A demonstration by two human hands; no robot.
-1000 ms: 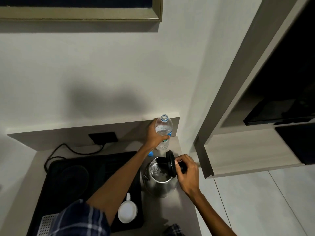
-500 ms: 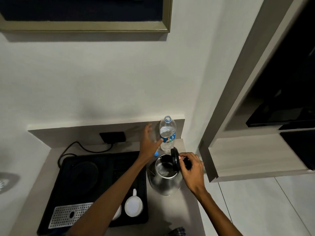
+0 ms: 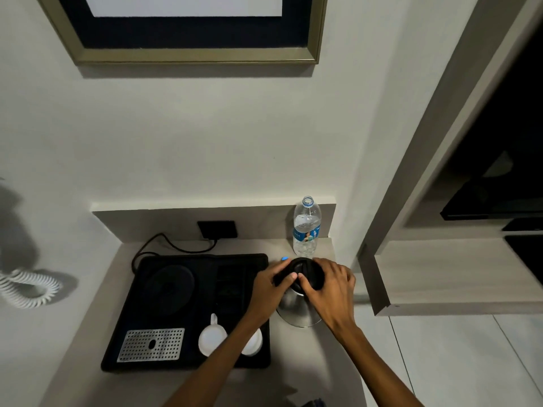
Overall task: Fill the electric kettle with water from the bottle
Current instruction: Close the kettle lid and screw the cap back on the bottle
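On the counter, kettle lid now pressed down by left hand and right hand, 0.5 s after standing open; uncapped bottle released, pouring apparently finished.

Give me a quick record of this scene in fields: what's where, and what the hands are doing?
kettle: steel kettle on the counter, black lid down
left hand: left hand on the lid's left side
right hand: right hand over the lid's right side
bottle: water bottle upright behind the kettle, uncapped, part full
cap: blue cap beside the kettle
tray: black tray to the left, with white cups
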